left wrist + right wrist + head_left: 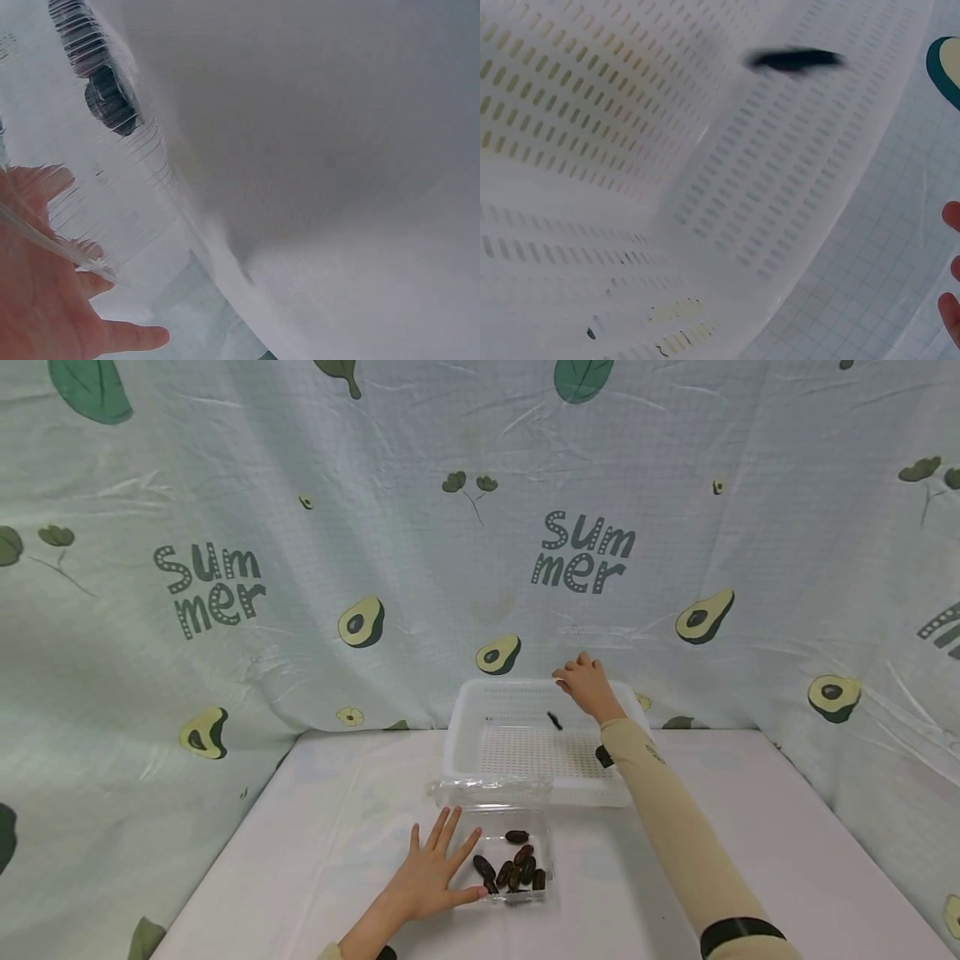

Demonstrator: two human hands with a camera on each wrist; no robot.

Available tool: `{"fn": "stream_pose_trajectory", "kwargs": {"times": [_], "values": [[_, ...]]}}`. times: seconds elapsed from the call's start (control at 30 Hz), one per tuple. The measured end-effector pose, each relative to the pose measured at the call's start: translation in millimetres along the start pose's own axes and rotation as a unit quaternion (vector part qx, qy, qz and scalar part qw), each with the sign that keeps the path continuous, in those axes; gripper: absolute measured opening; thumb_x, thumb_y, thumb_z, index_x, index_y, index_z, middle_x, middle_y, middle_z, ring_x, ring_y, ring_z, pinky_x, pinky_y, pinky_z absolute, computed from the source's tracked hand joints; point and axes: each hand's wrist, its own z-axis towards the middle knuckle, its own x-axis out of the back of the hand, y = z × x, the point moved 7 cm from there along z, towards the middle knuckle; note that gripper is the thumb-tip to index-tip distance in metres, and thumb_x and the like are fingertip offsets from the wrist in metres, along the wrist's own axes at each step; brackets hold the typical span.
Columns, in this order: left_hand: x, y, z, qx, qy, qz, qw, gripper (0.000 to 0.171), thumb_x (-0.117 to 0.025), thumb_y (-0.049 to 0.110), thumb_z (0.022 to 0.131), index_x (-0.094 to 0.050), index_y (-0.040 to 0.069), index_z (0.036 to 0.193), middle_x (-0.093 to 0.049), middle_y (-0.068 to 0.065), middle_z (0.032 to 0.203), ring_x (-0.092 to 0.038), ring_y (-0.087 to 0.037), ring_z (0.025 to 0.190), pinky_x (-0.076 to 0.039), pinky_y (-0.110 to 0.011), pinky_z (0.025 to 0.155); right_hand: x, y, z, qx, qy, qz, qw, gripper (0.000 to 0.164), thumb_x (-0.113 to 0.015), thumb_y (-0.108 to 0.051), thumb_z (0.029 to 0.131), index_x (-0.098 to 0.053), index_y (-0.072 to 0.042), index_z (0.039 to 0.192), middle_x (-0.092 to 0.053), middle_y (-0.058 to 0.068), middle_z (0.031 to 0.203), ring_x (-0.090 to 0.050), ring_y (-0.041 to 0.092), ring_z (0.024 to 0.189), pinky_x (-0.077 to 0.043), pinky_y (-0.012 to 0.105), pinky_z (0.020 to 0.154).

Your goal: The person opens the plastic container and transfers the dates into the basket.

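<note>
My left hand [430,878] spreads its fingers along the left side of a clear plastic box [491,820], the thumb at its near corner. Several dark brown oblong fruits, like dates [517,837], lie in that box. In the left wrist view the hand [45,300] shows partly through clear plastic. Over the far right rim of a white slotted basket [459,714], my right hand [588,687] has loosely bent fingers and holds nothing. One dark oblong piece [554,721] appears over the basket below that hand, blurred in the right wrist view. Only fingertips [951,307] show there.
The box's clear lid [487,791] stands folded back against the basket's near side. Both stand on a pale covered table [360,810]. Behind it hangs a sheet [420,568] printed with avocados and lettering. A black band [738,933] circles the right sleeve.
</note>
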Motion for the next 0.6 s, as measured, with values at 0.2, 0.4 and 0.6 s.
{"fn": "stream_pose_trajectory", "kwargs": {"times": [0.2, 0.4, 0.6], "values": [[-0.1, 0.2, 0.1, -0.001, -0.001, -0.001, 1.0, 0.079, -0.038, 0.069, 0.079, -0.025, 0.023, 0.142, -0.009, -0.016, 0.15, -0.01, -0.037, 0.137, -0.019, -0.068, 0.094, 5.6, 0.8, -2.8, 0.017, 0.007, 0.024, 1.0, 0.014, -0.059, -0.019, 0.085, -0.067, -0.015, 0.096, -0.065, 0.006, 0.087, -0.046, 0.025, 0.078, -0.04, 0.04, 0.065], [0.6, 1.1, 0.5, -0.001, -0.003, 0.001, 1.0, 0.079, -0.037, 0.07, 0.079, -0.026, 0.023, 0.142, -0.01, -0.016, 0.15, -0.01, -0.036, 0.137, -0.019, -0.068, 0.094, 13.9, 3.5, -5.7, 0.042, 0.02, 0.043, 0.998, 0.013, -0.062, -0.018, 0.083, -0.069, -0.015, 0.093, -0.066, 0.005, 0.086, -0.047, 0.024, 0.077, -0.04, 0.038, 0.062], [1.0, 1.3, 0.1, 0.002, -0.007, -0.004, 1.0, 0.079, -0.038, 0.069, 0.079, -0.026, 0.022, 0.142, -0.009, -0.016, 0.15, -0.01, -0.036, 0.137, -0.019, -0.069, 0.095, 26.7, 1.7, -7.8, 0.072, 0.028, 0.055, 0.995, 0.012, -0.062, -0.019, 0.083, -0.069, -0.015, 0.093, -0.065, 0.004, 0.087, -0.047, 0.024, 0.08, -0.041, 0.039, 0.064]]}}
